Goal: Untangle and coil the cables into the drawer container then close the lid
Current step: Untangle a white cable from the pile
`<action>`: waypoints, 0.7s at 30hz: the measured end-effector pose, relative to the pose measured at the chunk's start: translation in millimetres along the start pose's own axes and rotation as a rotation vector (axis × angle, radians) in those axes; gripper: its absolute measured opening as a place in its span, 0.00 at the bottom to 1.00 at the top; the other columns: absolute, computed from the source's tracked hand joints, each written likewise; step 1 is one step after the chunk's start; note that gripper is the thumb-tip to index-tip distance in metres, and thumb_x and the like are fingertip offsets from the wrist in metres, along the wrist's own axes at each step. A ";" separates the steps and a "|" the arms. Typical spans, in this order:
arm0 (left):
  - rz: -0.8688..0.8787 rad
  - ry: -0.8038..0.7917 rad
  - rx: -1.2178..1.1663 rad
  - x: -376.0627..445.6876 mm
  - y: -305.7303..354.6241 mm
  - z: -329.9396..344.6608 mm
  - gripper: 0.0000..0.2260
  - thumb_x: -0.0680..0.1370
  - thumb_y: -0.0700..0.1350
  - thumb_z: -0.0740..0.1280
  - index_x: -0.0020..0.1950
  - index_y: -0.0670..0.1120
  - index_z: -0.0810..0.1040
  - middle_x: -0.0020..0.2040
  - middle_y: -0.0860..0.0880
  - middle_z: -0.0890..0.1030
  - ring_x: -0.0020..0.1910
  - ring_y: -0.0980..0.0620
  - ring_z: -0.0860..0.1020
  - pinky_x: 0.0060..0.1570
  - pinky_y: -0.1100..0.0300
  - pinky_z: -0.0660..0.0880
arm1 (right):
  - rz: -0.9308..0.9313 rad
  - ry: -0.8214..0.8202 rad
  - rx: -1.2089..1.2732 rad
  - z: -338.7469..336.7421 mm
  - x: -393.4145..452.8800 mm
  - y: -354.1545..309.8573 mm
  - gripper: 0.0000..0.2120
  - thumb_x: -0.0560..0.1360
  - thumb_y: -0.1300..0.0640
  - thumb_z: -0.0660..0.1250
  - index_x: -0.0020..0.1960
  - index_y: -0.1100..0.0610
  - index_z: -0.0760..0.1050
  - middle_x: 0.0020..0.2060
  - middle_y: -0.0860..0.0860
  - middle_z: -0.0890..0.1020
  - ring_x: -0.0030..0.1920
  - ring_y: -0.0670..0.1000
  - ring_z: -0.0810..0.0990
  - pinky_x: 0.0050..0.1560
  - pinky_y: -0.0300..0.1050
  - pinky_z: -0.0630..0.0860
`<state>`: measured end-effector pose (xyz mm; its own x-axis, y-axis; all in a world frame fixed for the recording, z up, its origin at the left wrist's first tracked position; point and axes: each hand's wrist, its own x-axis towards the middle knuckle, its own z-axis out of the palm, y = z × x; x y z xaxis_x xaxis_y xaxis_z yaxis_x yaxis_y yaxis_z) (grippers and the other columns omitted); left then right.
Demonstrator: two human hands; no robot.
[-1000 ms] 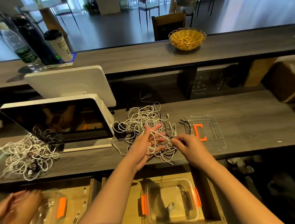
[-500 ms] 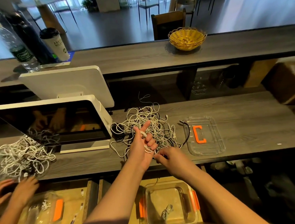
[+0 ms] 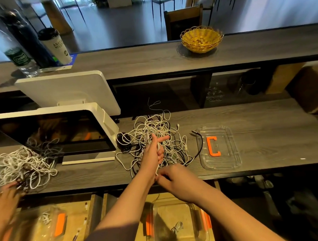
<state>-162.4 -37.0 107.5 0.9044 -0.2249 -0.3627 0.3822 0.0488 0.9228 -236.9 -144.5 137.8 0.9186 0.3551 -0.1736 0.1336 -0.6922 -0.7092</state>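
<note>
One white cable (image 3: pixel 158 151) is wound round my left hand (image 3: pixel 152 153); my right hand (image 3: pixel 172 178) pinches its tail. Next, I judge, drop the coil into the container (image 3: pixel 179 227) below.

- Setting: the staff side of a café or shop service counter, seen from behind the till.
- Point-of-sale terminal (image 3: pixel 64 135) at 10 o'clock, with a dark operator screen and a second white customer display (image 3: pixel 66 91) backing onto it.
- Raised customer ledge (image 3: pixel 152 60) across 12 o'clock, bearing a yellow wicker basket (image 3: pixel 201 39), a lidded paper takeaway cup (image 3: pixel 55 46) and a plastic water bottle (image 3: pixel 19 57).
- Beyond the ledge, an open seating area with a wooden chair (image 3: pixel 184 21) and further tables and chairs on a dark floor.
- Glassware (image 3: pixel 214 95) stored on the under-ledge shelf at 1 o'clock.
- Lower grey wood-grain worktop (image 3: pixel 264 119) with open drawers (image 3: pixel 82 224) beneath at 6 o'clock.
</note>
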 end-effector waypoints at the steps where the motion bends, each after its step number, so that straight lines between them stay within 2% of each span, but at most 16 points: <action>1: -0.043 -0.020 0.017 0.9 -0.6 0.0 0.28 0.79 0.67 0.52 0.63 0.51 0.81 0.30 0.54 0.63 0.29 0.57 0.60 0.30 0.61 0.56 | -0.008 0.006 0.023 -2.8 0.5 -0.2 0.12 0.80 0.54 0.61 0.43 0.58 0.77 0.33 0.52 0.77 0.32 0.49 0.69 0.33 0.47 0.65; 5: -0.257 -0.162 -0.034 0.5 1.2 3.6 0.32 0.78 0.68 0.53 0.63 0.47 0.82 0.28 0.53 0.68 0.28 0.55 0.65 0.31 0.63 0.62 | -0.037 0.045 0.113 -12.6 0.1 -1.1 0.10 0.81 0.55 0.61 0.46 0.57 0.77 0.40 0.54 0.79 0.38 0.51 0.74 0.40 0.51 0.71; 6: -0.288 -0.191 -0.020 -0.8 2.5 3.8 0.32 0.79 0.69 0.53 0.61 0.47 0.83 0.30 0.50 0.72 0.30 0.52 0.70 0.33 0.61 0.67 | -0.043 0.060 0.143 -15.2 -0.2 -0.7 0.09 0.81 0.55 0.61 0.46 0.56 0.77 0.40 0.53 0.80 0.39 0.50 0.75 0.41 0.50 0.72; 8: -0.338 -0.255 0.001 -5.1 4.1 4.7 0.32 0.79 0.70 0.54 0.61 0.47 0.84 0.41 0.43 0.82 0.45 0.45 0.79 0.44 0.55 0.75 | -0.058 0.102 0.180 -21.6 0.5 0.8 0.07 0.80 0.54 0.60 0.46 0.54 0.75 0.40 0.50 0.80 0.40 0.48 0.77 0.44 0.52 0.75; 10: -0.387 -0.284 -0.059 -8.7 3.8 7.9 0.34 0.77 0.71 0.59 0.63 0.43 0.82 0.53 0.38 0.83 0.54 0.43 0.80 0.51 0.50 0.77 | -0.061 0.166 0.142 -28.3 2.9 4.8 0.06 0.81 0.54 0.61 0.47 0.53 0.75 0.41 0.49 0.80 0.42 0.49 0.78 0.47 0.54 0.76; 11: -0.419 -0.284 -0.125 -10.4 4.7 10.6 0.34 0.76 0.71 0.62 0.61 0.41 0.81 0.53 0.37 0.82 0.54 0.42 0.80 0.52 0.49 0.77 | -0.059 0.210 0.109 -31.7 4.4 7.6 0.06 0.81 0.53 0.62 0.49 0.53 0.75 0.41 0.49 0.81 0.42 0.49 0.78 0.48 0.53 0.76; 12: -0.438 -0.269 -0.176 -11.5 5.8 13.2 0.32 0.76 0.69 0.63 0.56 0.41 0.81 0.49 0.38 0.82 0.50 0.43 0.81 0.49 0.51 0.76 | -0.059 0.259 0.077 -35.1 5.4 10.0 0.05 0.81 0.53 0.62 0.51 0.53 0.76 0.43 0.48 0.81 0.44 0.49 0.79 0.48 0.51 0.76; 14: -0.453 -0.289 -0.230 -13.3 7.4 16.2 0.26 0.79 0.67 0.59 0.49 0.45 0.80 0.39 0.45 0.80 0.39 0.49 0.79 0.39 0.57 0.74 | -0.062 0.343 0.034 -42.4 5.8 14.8 0.05 0.80 0.52 0.65 0.53 0.52 0.77 0.43 0.46 0.81 0.45 0.47 0.78 0.47 0.47 0.76; 16: -0.466 -0.355 -0.221 -15.3 9.4 17.4 0.26 0.79 0.70 0.56 0.47 0.48 0.79 0.32 0.48 0.74 0.28 0.54 0.72 0.28 0.64 0.65 | -0.045 0.401 0.010 -48.9 6.5 21.3 0.05 0.78 0.50 0.68 0.50 0.51 0.77 0.40 0.45 0.81 0.42 0.46 0.78 0.44 0.45 0.76; 17: -0.484 -0.392 -0.203 -15.9 9.6 16.9 0.29 0.77 0.73 0.56 0.48 0.49 0.79 0.30 0.49 0.69 0.26 0.56 0.65 0.26 0.65 0.59 | -0.020 0.423 0.003 -52.2 7.0 25.1 0.07 0.76 0.47 0.70 0.47 0.50 0.76 0.37 0.45 0.79 0.38 0.46 0.77 0.41 0.45 0.75; 19: -0.511 -0.478 -0.180 -16.2 9.9 16.0 0.35 0.73 0.77 0.54 0.58 0.49 0.75 0.31 0.50 0.62 0.28 0.55 0.55 0.27 0.65 0.52 | 0.035 0.460 -0.004 -57.8 9.3 33.9 0.14 0.71 0.42 0.73 0.40 0.50 0.71 0.31 0.45 0.77 0.33 0.47 0.74 0.35 0.46 0.71; 21: -0.503 -0.551 -0.138 -16.0 10.0 16.0 0.37 0.72 0.78 0.53 0.66 0.50 0.70 0.31 0.51 0.62 0.29 0.55 0.53 0.27 0.65 0.51 | 0.077 0.477 -0.003 -61.6 10.9 40.3 0.18 0.69 0.40 0.74 0.38 0.51 0.71 0.30 0.46 0.78 0.32 0.48 0.76 0.34 0.47 0.73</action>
<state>-176.2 -48.5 124.6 0.4034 -0.7040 -0.5845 0.7765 -0.0746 0.6257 -198.5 -207.2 149.5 0.9939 -0.0245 0.1076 0.0588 -0.7075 -0.7043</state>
